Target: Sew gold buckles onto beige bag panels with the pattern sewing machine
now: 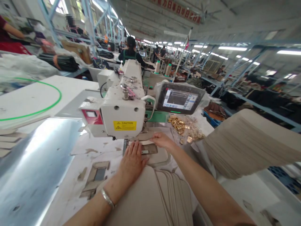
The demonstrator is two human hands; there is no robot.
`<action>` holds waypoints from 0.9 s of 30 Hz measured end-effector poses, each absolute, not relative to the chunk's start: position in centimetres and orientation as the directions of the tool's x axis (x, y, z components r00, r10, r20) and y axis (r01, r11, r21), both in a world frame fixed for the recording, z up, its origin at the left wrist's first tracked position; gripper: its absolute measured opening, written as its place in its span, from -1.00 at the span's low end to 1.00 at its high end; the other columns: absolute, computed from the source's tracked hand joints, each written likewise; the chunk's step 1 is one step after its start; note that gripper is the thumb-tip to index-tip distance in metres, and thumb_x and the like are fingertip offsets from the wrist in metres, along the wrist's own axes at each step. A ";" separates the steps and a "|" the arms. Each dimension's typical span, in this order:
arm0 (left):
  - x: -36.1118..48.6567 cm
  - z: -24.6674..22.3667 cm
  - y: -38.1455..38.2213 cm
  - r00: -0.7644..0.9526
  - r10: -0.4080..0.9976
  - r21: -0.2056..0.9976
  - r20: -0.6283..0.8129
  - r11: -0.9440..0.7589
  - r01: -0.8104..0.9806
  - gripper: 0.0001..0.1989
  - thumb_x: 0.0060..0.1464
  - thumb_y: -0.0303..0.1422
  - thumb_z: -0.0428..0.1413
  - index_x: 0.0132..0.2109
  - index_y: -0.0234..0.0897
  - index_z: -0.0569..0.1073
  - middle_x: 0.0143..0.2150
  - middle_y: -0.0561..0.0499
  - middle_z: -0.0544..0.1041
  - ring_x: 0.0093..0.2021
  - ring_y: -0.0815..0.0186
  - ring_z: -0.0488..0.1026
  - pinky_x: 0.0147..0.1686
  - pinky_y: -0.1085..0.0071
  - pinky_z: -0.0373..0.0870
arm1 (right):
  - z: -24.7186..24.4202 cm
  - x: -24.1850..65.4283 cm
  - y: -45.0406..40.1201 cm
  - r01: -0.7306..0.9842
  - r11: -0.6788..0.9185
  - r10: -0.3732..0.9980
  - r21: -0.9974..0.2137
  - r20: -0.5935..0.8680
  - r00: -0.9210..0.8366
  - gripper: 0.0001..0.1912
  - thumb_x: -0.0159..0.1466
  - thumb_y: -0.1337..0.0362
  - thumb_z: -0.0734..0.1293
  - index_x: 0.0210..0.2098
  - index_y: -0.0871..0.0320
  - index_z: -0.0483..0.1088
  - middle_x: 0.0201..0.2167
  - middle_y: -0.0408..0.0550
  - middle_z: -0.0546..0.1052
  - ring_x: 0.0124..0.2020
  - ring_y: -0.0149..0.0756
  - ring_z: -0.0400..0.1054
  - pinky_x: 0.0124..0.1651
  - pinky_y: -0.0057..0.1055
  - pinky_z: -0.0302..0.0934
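My left hand (134,160) lies flat, fingers stretched out, on the near-left side of a clamp frame with a rectangular window (152,148). A beige panel (162,156) with a rounded end shows under and beside that frame. My right hand (162,140) pinches the end of a narrow beige strip (145,142) along the frame's far edge; its fingertips partly hide the grip. Just beyond both hands stands the white head of a sewing machine (124,113). Below my left wrist, a fanned stack of beige panels (143,201) reaches toward me.
Brass-coloured hardware (177,125) lies right of the machine, below a control screen (180,99). A tall stack of beige sheets (249,144) leans at right. Beige-edged frame pieces (96,175) lie left, beside a shiny metal plate (44,160). A person (131,51) sits farther back.
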State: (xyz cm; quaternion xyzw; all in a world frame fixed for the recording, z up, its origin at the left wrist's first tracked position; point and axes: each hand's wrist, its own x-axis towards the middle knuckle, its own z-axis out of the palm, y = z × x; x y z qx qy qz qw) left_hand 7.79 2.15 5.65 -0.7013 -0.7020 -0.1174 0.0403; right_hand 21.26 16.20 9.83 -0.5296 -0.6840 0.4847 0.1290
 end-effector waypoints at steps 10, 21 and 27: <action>7.9 4.9 2.3 -0.064 0.961 0.126 0.268 0.031 0.992 -0.34 0.18 -0.16 0.04 0.26 -0.61 0.29 0.32 -0.39 0.27 0.33 -0.09 0.21 0.28 0.05 0.21 | 6.9 21.3 16.8 0.665 0.123 0.883 -0.737 -0.224 -0.411 -0.82 0.17 0.24 0.35 -0.51 0.19 0.39 -0.67 -0.28 0.29 -0.57 -0.46 0.17 -0.48 -0.53 -0.02; 7.1 6.0 2.9 -0.034 0.976 0.160 0.217 -0.001 0.987 -0.43 0.21 -0.22 0.05 0.24 -0.53 0.33 0.29 -0.32 0.34 0.29 -0.03 0.29 0.25 0.08 0.26 | 10.5 21.3 17.1 0.843 0.248 0.890 -0.478 -0.231 -0.393 -0.75 0.13 0.20 0.46 -0.29 0.26 0.49 -0.54 -0.10 0.52 -0.48 -0.35 0.37 -0.42 -0.51 0.13; 7.1 6.5 3.2 0.032 0.967 0.136 0.252 -0.069 0.988 -0.53 0.20 -0.30 0.07 0.19 -0.47 0.38 0.18 -0.30 0.44 0.19 -0.02 0.35 0.17 0.09 0.33 | 11.8 21.9 17.4 0.872 0.302 0.824 -0.385 -0.355 -0.442 -0.67 0.22 0.22 0.40 -0.64 0.20 0.39 -0.69 -0.12 0.44 -0.57 -0.40 0.33 -0.48 -0.53 0.10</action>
